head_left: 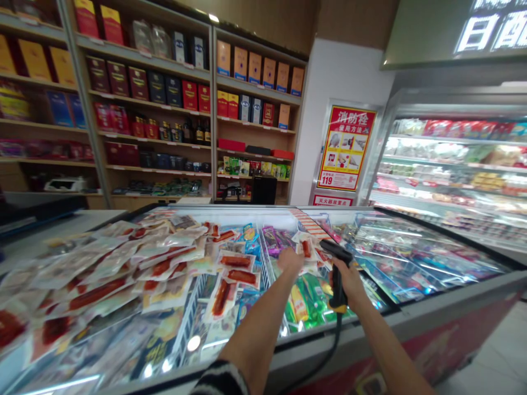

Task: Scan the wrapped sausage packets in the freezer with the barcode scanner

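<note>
My left hand is stretched out over the freezer, its fingers closed and slightly blurred. It grips the left edge of a clear sealed packet of red-brown meat. My right hand is wrapped round the handle of a black and yellow barcode scanner. The scanner's head faces left, towards the packet, and its cable hangs down between my forearms. More meat packets lie on the freezer's glass, and a big pile of them spreads to the left.
Below me stands a chest freezer with wire baskets and green bags under glass. A second glass-topped section extends right. Shelves of boxes and bottles line the back wall. A lit open fridge is at the far right.
</note>
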Demonstrator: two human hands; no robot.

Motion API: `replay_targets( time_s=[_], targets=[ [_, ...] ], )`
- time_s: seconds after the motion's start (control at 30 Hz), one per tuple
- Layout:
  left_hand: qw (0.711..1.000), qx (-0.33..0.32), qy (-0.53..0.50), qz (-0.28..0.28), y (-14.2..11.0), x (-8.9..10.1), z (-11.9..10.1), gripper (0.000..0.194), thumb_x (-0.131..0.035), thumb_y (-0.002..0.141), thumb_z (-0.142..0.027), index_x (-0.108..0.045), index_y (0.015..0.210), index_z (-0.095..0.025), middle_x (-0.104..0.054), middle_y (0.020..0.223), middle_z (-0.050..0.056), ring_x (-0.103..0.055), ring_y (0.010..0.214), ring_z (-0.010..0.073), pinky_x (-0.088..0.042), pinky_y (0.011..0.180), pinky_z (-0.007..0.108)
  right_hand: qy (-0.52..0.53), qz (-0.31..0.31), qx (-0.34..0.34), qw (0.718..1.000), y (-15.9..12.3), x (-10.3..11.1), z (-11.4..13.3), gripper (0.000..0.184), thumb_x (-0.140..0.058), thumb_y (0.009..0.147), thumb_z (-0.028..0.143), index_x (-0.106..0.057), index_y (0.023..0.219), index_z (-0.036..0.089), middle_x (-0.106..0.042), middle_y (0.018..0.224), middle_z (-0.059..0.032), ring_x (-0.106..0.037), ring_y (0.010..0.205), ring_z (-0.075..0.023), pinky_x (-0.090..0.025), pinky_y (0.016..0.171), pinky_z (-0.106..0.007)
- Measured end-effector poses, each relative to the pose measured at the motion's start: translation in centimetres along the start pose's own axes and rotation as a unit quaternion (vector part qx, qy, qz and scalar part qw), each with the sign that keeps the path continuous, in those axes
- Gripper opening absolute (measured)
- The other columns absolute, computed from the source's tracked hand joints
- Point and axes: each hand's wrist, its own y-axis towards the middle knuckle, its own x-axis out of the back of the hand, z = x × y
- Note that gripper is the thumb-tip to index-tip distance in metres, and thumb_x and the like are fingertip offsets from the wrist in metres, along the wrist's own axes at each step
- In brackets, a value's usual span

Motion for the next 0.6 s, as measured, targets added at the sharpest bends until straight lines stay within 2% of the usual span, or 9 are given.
replay_targets(
  time_s=[0.07,0.2,0.33,0.47,0.6],
  targets=[
    [1.0,-0.002,0.0,0.004,0.0,-0.3,-0.2,0.046,-0.047,0.069,-0.047,-0.058,0.101,-0.016,-0.06,0.105,0.012,-0.054,0.098,0.0241,-0.042,0.077,0.034,-0.005,0.0,0.001,1.0,-0.1,-0.1,0.1,0.03,-0.058,0.061,0.045,-0.049,0.057,0.016,-0.051,0.039,0.0021,-0.045,0.031,-0.0104,-0.033,0.03,-0.021],
    [0.999,-0.001,0.013,0.035,0.4,-0.9,-0.4,0.042,-0.057,0.062,-0.041,-0.061,0.095,-0.016,-0.06,0.104,0.014,-0.054,0.099,0.0269,-0.042,0.077,0.036,-0.005,-0.006,0.013,1.0,-0.4,0.0,0.0,0.028,-0.057,0.062,0.044,-0.05,0.059,0.016,-0.051,0.039,0.0026,-0.044,0.031,-0.01,-0.033,0.031,-0.021],
    [0.997,-0.004,0.017,0.073,0.7,-0.6,0.2,0.031,-0.057,0.068,-0.033,-0.061,0.092,-0.014,-0.061,0.101,0.015,-0.056,0.094,0.0251,-0.044,0.071,0.032,0.008,-0.014,0.014,1.0,-0.5,0.1,-0.2,0.026,-0.057,0.062,0.041,-0.051,0.061,0.016,-0.052,0.04,0.0027,-0.045,0.031,-0.0097,-0.034,0.031,-0.021],
    [0.997,-0.029,0.019,0.073,0.9,1.1,2.1,0.028,-0.049,0.078,-0.032,-0.057,0.096,-0.013,-0.06,0.099,0.01,-0.057,0.089,0.018,-0.045,0.072,0.031,0.029,-0.041,0.026,0.998,-0.7,0.0,-0.3,0.023,-0.057,0.063,0.038,-0.049,0.061,0.017,-0.05,0.037,0.0036,-0.045,0.032,-0.009,-0.035,0.033,-0.02],
    [0.999,-0.049,0.011,0.01,1.0,4.0,4.4,0.02,-0.045,0.078,-0.021,-0.059,0.088,-0.012,-0.062,0.094,0.014,-0.057,0.091,0.0201,-0.043,0.07,0.026,0.027,-0.001,0.015,1.0,-1.9,-1.1,-0.1,0.024,-0.057,0.063,0.04,-0.05,0.065,0.016,-0.051,0.039,0.0036,-0.046,0.033,-0.0096,-0.036,0.034,-0.02]
  ],
)
